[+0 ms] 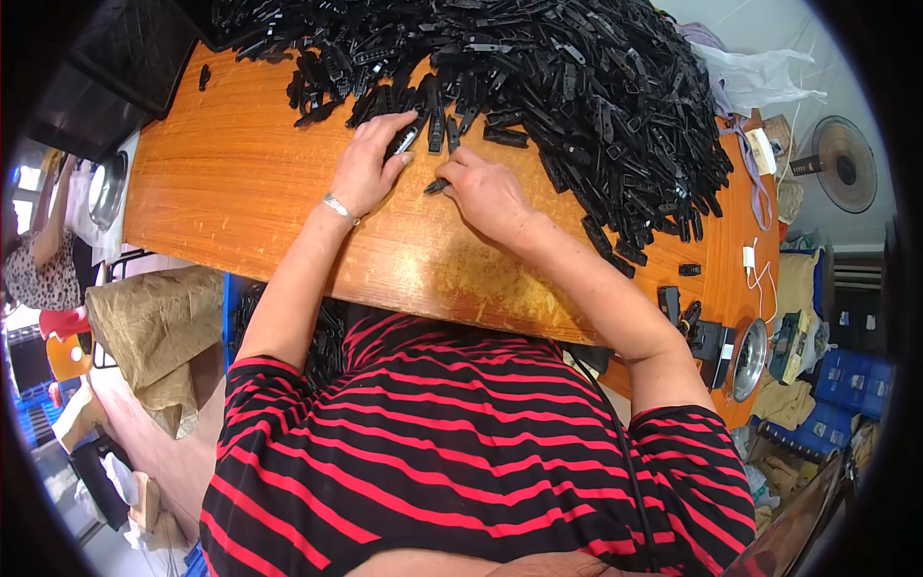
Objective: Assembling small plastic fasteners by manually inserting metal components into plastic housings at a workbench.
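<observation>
A large heap of small black plastic parts (500,67) covers the far side of the wooden table (240,183). At the heap's near edge, my left hand (367,165) is closed around a longish black plastic piece (405,140) with a pale, shiny strip along it. My right hand (486,195) is a little nearer and to the right, its fingers pinching a small dark piece (436,187) just over the tabletop. Between and beyond my hands lie slim black parts (436,133) with their ends toward me. My fingers partly hide both held pieces.
Black crates (135,67) stand at the far left beside a round metal dish (108,190). To the right are a few loose black parts (689,270), another metal dish (750,358), a white cable (750,258) and a fan (835,165). Another person (43,260) is at the left.
</observation>
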Demonstrator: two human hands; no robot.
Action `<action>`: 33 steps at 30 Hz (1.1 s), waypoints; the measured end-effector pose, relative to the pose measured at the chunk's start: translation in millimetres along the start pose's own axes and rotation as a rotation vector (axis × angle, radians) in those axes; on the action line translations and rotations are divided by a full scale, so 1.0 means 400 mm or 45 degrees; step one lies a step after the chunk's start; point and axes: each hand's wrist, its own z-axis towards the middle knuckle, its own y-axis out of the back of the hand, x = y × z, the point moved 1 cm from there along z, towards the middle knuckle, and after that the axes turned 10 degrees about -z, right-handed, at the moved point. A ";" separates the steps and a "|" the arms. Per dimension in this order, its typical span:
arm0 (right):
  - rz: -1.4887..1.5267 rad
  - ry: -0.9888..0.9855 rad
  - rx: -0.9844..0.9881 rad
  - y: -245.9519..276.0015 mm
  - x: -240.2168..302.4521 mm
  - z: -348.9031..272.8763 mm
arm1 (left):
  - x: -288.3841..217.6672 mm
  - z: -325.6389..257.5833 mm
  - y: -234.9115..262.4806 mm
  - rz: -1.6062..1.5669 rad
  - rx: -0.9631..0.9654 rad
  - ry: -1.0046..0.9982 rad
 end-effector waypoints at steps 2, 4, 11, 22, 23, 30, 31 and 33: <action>0.005 0.019 0.049 0.004 0.025 0.004 | -0.001 -0.027 0.014 -0.121 -0.048 0.075; 0.007 0.036 0.096 0.002 0.044 0.005 | -0.014 -0.049 0.028 -0.207 -0.131 0.155; 0.099 -0.006 0.071 0.006 0.102 0.004 | 0.012 -0.070 0.022 0.189 -0.236 0.008; 0.362 -0.157 -0.317 0.051 0.071 0.030 | -0.051 -0.078 0.044 -0.102 -0.230 0.206; 0.370 -0.159 -0.306 0.048 0.061 0.033 | -0.054 -0.080 0.041 -0.514 -0.174 0.462; 0.824 -0.274 0.168 0.041 0.037 0.014 | -0.051 -0.115 0.018 -1.007 -0.157 0.755; 0.984 -0.393 0.269 0.045 0.042 0.005 | -0.054 -0.118 0.013 -1.009 -0.157 0.759; 1.143 -0.514 0.373 0.043 0.046 -0.007 | -0.059 -0.123 0.006 -0.768 -0.142 0.722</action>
